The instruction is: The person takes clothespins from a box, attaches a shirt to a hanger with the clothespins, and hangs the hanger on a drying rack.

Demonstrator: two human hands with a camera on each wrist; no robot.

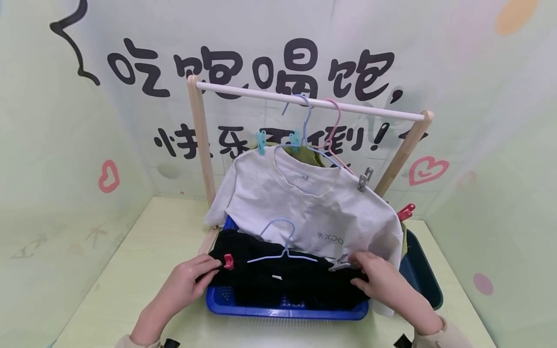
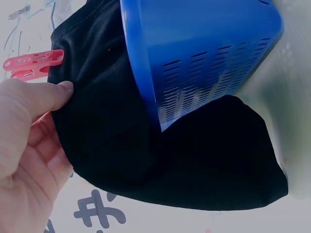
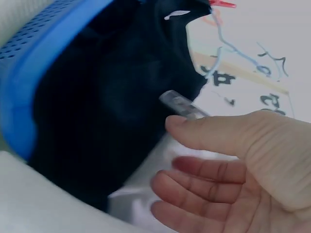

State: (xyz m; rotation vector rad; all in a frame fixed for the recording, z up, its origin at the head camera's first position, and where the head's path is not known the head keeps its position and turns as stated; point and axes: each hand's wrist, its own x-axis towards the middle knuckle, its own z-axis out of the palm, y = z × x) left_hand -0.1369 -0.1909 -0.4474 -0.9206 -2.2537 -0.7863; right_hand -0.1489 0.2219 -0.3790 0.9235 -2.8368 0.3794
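Observation:
A black shirt (image 1: 261,285) with a small white neck label lies over a blue basket (image 1: 287,314), a light-blue hanger (image 1: 285,253) rising from its neckline. My left hand (image 1: 193,275) pinches its left shoulder edge, thumb in front and fingers behind, beside a red clip (image 2: 34,64) fixed there. Near the opposite shoulder, my right hand (image 1: 383,280) has its thumb and fingers apart around a grey clip (image 3: 182,104). That clip bites the cloth edge, its rear end partly hidden behind the thumb in the right wrist view.
Behind, a white long-sleeved shirt (image 1: 287,203) hangs from a rack's white rail (image 1: 261,94), held by clips. A pink hanger (image 1: 335,125) and green cloth show behind it. A dark green basin (image 1: 422,270) stands at the right on the pale table (image 1: 143,241).

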